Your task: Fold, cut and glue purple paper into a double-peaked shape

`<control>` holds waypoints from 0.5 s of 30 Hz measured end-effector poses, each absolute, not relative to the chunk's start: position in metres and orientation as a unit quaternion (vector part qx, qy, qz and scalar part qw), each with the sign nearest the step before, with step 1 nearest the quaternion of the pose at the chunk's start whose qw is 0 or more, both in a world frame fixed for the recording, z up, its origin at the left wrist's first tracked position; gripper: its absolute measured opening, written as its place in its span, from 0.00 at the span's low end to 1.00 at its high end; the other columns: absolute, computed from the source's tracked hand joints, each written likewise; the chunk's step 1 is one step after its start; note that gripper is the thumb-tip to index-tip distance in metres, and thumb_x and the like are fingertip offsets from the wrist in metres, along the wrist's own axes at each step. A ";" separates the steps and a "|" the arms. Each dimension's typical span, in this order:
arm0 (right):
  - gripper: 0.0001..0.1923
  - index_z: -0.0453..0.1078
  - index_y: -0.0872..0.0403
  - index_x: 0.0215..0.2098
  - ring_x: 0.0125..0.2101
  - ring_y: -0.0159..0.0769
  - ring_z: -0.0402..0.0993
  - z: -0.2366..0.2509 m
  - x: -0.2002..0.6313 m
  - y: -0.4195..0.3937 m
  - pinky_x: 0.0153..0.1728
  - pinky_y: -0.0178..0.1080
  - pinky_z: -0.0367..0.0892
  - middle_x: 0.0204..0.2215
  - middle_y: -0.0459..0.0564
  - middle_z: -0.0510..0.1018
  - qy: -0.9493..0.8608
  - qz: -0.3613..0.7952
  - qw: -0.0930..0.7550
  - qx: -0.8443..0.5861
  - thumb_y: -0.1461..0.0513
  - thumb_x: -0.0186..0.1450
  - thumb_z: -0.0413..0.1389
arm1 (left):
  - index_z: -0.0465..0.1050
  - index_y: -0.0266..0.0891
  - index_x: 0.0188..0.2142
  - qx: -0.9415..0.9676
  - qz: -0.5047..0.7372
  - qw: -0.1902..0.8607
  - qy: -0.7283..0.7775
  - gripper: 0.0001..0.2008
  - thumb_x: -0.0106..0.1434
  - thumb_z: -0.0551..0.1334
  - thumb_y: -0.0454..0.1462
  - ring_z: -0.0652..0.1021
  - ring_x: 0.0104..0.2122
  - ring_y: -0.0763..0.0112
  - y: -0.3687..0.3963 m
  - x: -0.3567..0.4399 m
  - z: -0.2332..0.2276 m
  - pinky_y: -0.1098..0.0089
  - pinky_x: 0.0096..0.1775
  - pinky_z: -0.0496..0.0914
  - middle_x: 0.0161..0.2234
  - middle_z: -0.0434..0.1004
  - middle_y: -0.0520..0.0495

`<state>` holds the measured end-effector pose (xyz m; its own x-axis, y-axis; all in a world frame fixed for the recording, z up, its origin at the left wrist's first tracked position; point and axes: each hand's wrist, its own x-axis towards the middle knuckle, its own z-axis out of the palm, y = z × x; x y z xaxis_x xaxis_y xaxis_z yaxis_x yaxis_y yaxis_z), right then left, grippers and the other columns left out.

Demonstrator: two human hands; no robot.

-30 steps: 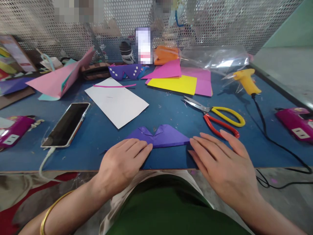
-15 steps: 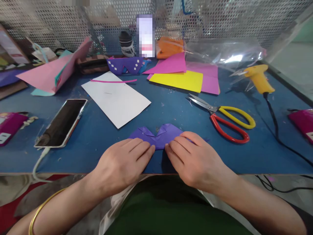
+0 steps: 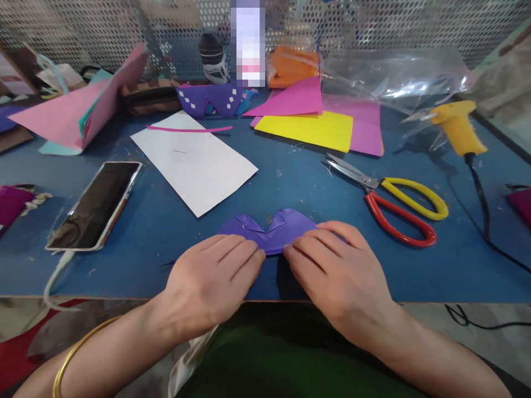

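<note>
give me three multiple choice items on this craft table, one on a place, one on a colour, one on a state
1. Where do the metal scissors lie from the folded purple paper piece?
A. right of it
B. left of it
C. on it

2. What colours are the scissor handles?
A. green and white
B. yellow and red
C. both black

3. How are the left hand and right hand placed?
A. lifted in the air
B. gripping the scissors
C. flat on the purple paper

Answers: 1 A, the scissors rest on the blue table to the right. 2 B, one loop of each colour. 3 C, fingertips press it down.
</note>
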<state>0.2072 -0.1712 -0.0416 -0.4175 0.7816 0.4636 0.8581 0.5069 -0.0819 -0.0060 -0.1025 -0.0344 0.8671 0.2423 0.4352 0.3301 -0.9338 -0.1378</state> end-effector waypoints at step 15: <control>0.11 0.76 0.56 0.34 0.30 0.36 0.69 -0.044 0.184 -0.162 0.37 0.43 0.58 0.29 0.47 0.76 -0.769 0.044 0.297 -0.565 0.71 0.68 0.53 | 0.78 0.37 0.38 -0.945 -0.247 0.037 -0.212 0.06 0.68 0.61 0.31 0.80 0.34 0.67 -0.102 -0.008 -0.032 0.64 0.40 0.70 0.34 0.82 0.50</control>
